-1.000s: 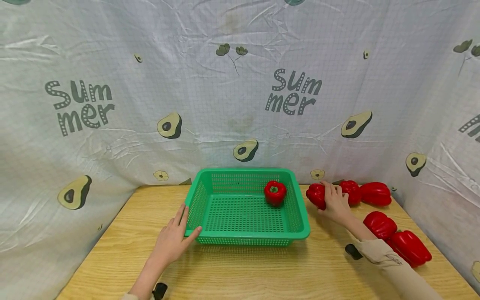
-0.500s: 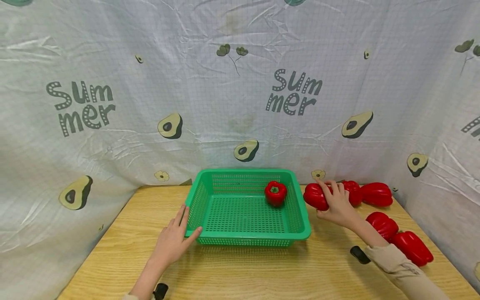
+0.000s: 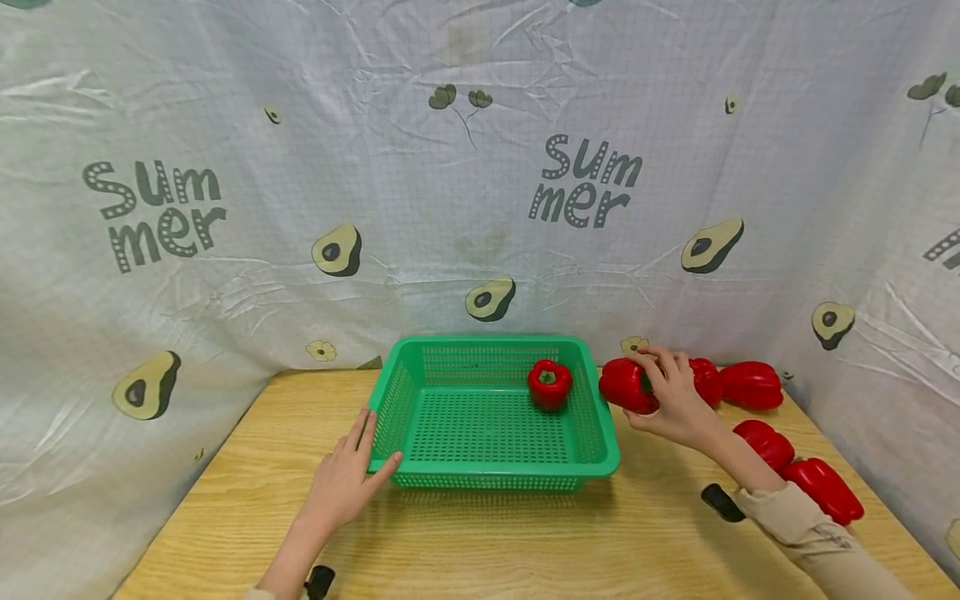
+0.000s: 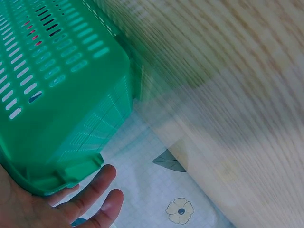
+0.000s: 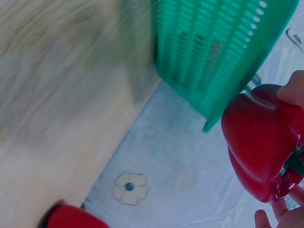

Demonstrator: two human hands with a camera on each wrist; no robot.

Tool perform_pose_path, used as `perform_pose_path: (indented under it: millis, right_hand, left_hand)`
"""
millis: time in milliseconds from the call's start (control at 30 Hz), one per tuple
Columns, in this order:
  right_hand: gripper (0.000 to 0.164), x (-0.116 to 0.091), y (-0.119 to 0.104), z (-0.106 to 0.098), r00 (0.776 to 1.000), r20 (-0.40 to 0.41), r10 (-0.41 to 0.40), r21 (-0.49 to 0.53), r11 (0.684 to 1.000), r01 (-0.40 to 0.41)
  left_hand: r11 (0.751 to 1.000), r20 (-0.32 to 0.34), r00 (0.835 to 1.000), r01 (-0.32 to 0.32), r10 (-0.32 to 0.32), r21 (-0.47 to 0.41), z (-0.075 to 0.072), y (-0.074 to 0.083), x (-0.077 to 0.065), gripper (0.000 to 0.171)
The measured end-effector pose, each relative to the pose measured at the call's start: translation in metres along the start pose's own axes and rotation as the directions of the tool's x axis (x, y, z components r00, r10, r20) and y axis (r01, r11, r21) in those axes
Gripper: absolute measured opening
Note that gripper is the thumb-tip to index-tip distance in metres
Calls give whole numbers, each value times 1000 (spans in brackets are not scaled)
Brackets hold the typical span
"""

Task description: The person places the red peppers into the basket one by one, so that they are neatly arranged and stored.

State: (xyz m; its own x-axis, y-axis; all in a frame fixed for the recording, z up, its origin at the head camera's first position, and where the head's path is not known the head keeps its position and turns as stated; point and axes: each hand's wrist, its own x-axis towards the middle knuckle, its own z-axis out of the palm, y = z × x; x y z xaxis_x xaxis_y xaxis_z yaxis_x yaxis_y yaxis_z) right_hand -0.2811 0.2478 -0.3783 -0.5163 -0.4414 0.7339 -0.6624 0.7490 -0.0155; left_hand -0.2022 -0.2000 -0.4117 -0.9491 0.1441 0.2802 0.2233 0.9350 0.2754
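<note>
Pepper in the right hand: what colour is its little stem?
The stem is dark green; it shows best in the right wrist view.

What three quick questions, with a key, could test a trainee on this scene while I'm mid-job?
1. Count: how many red peppers are in the green basket?
2. True or false: the left hand is holding a pepper.
3. Choose: the right hand grips one pepper; where do the other visible peppers outside the basket lie?
A. Left of the basket
B. Right of the basket
C. Under the basket

Key:
1. One.
2. False; its fingers only touch the basket.
3. B.
</note>
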Motion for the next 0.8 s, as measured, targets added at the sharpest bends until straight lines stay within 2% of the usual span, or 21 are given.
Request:
perform_pose_path:
  millis: [100,233,367,567,667,800]
  right_hand:
    - [77,5,-6,-3,1000,1,-19,39,999,19]
    - [67,11,-13,-5,998,-12,-60,75,995,60]
    - [68,17,-19,-3,994,-29,-104,86,991,106]
    - [55,24,-29,-1,994,25,-109,79,991,107]
    - [51,27,-31,2,990,35,-135,83,988,132]
    - [53,31,-34,8,984,50,-172,84,982,168]
  left_hand:
    - [1000,-3,1000,-3,3,3,0,0,0,76]
    - [1000,-7,1000,-8,8,5,-1,0,0,76]
    - [1000,-3,1000,-5,5,8,0,0,-1,76]
    - [1000,5,1000,-2,2,9,-1,0,-1,77]
    - [1000,4,1000,-5,5,10,-1,0,-1,77]
    - [1000,0,1000,-9,9,10,-1,1,-1,77]
